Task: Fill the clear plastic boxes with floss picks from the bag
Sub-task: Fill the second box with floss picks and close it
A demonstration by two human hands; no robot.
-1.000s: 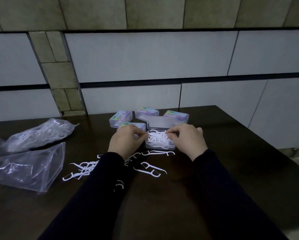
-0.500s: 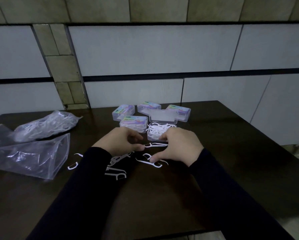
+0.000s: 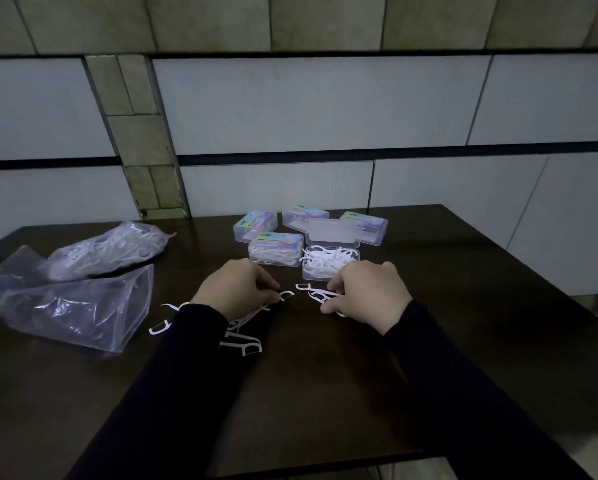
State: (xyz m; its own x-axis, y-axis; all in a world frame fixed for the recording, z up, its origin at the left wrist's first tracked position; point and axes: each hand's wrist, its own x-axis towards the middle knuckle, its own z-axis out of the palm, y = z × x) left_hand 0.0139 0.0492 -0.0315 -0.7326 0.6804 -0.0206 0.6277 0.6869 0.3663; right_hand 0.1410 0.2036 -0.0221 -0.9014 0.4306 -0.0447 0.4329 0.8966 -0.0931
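An open clear box (image 3: 330,266) heaped with white floss picks sits mid-table, its lid (image 3: 332,232) tipped back. Left of it stands a closed, filled box (image 3: 276,249). Three more closed boxes (image 3: 255,225) sit behind. Loose floss picks (image 3: 242,342) lie scattered in front. My left hand (image 3: 233,287) pinches a floss pick (image 3: 285,295) at its fingertips. My right hand (image 3: 367,292) curls its fingers over several floss picks (image 3: 313,292) on the table. A clear bag of floss picks (image 3: 110,249) lies far left.
A second, nearly empty clear bag (image 3: 72,306) lies flat at the left, in front of the full one. The dark wooden table (image 3: 325,393) ends at a near edge at the bottom and a right edge. A tiled wall rises behind the boxes.
Both hands drew back from the open box toward me and went down to the loose picks on the table. The left hand has picked one up.
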